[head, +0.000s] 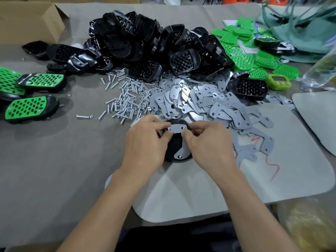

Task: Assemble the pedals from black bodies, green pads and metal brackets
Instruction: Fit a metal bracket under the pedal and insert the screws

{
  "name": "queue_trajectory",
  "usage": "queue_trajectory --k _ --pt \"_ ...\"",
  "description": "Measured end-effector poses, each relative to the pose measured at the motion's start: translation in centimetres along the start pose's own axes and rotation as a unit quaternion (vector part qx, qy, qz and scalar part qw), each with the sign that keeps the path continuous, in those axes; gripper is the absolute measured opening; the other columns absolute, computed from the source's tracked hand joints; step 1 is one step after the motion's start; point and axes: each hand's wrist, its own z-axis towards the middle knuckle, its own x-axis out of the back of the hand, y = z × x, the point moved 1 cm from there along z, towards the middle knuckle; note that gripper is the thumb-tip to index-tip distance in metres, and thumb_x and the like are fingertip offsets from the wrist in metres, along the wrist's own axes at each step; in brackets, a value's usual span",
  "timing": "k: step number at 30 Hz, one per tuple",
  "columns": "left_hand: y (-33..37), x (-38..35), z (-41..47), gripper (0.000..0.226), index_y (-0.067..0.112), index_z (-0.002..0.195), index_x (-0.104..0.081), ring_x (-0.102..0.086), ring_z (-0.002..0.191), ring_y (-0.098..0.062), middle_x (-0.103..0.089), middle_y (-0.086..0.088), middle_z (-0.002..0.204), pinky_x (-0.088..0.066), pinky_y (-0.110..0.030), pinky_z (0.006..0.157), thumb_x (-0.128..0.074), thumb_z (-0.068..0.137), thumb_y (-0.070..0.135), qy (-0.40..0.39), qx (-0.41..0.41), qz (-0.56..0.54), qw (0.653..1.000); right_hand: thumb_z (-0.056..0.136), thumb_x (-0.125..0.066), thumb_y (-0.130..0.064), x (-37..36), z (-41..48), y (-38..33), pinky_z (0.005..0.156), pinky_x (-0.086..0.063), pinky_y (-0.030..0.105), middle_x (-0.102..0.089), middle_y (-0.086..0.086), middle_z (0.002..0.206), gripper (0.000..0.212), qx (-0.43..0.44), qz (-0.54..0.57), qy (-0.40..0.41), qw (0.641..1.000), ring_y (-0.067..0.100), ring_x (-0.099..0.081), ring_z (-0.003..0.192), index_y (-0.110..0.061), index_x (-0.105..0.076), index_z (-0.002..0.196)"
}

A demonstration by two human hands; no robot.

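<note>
Black pedal body at the near centre of the bench, on the far edge of a grey mat, between the 2 hands. On top of it, a metal bracket, with 1 screw through its near tab. Left hand with fingers curled, pinching the bracket's far left corner; right hand pinching the far right corner likewise. Just beyond, a heap of loose brackets; left of that, scattered screws. Further back, a big pile of black bodies. Green pads at far right, near a green timer and a plastic bottle. At far left, finished pedals with green pads fitted; behind them, a cardboard box.
</note>
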Motion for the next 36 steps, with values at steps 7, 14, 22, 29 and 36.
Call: queue_trajectory --k 7,14,22,29,36 --pt "-0.9 -0.1 -0.9 0.019 0.044 0.100 -0.075 -0.061 0.082 -0.002 -0.063 0.026 0.089 -0.048 -0.021 0.076 -0.077 0.081 0.041 0.011 0.006 -0.059 0.998 0.088 -0.056 -0.003 4.4 2.9 1.8 0.089 -0.056 0.031 -0.071 -0.004 0.115 0.045 0.025 -0.037 0.097 0.994 0.020 -0.067 0.096 -0.031 -0.073 0.120" --pt "-1.7 -0.1 -0.7 0.029 0.054 0.105 -0.073 -0.069 0.079 -0.009 -0.073 0.020 0.085 -0.061 -0.045 0.079 -0.066 0.078 0.056 -0.009 0.046 -0.137 0.990 0.083 -0.058 0.000 6.9 5.9 3.0 0.087 -0.041 0.034 -0.069 0.007 0.122 0.044 0.048 -0.197 0.003 0.979 0.031 -0.055 0.117 -0.025 -0.070 0.117" --pt "-2.5 -0.2 1.3 0.022 0.053 0.098 -0.077 -0.072 0.079 -0.002 -0.077 0.021 0.086 -0.062 -0.042 0.079 -0.064 0.081 0.057 -0.013 0.081 -0.169 0.982 0.093 -0.065 -0.015 7.9 7.2 2.6 0.087 -0.047 0.023 -0.073 -0.005 0.111 0.029 0.076 -0.091 0.017 0.993 0.014 -0.065 0.093 -0.028 -0.076 0.116" --pt "-0.1 -1.1 5.5 0.018 0.045 0.080 -0.079 -0.056 0.054 -0.006 -0.069 0.010 0.063 -0.061 -0.046 0.073 -0.063 0.075 0.053 0.042 0.122 -0.203 0.971 0.090 -0.057 -0.009 7.5 14.4 0.6 0.090 -0.056 0.042 -0.074 0.015 0.104 0.024 0.050 -0.238 0.003 0.970 0.037 -0.066 0.095 -0.013 -0.076 0.105" --pt "-0.5 -2.2 5.5 0.011 0.051 0.080 -0.075 -0.066 0.072 -0.004 -0.071 0.019 0.067 -0.051 -0.028 0.060 -0.064 0.084 0.049 0.057 0.086 -0.132 0.986 0.091 -0.063 -0.025 5.8 18.1 0.0 0.088 -0.041 0.043 -0.049 0.007 0.077 0.034 0.047 -0.359 0.002 0.932 0.032 -0.048 0.085 -0.013 -0.044 0.066"
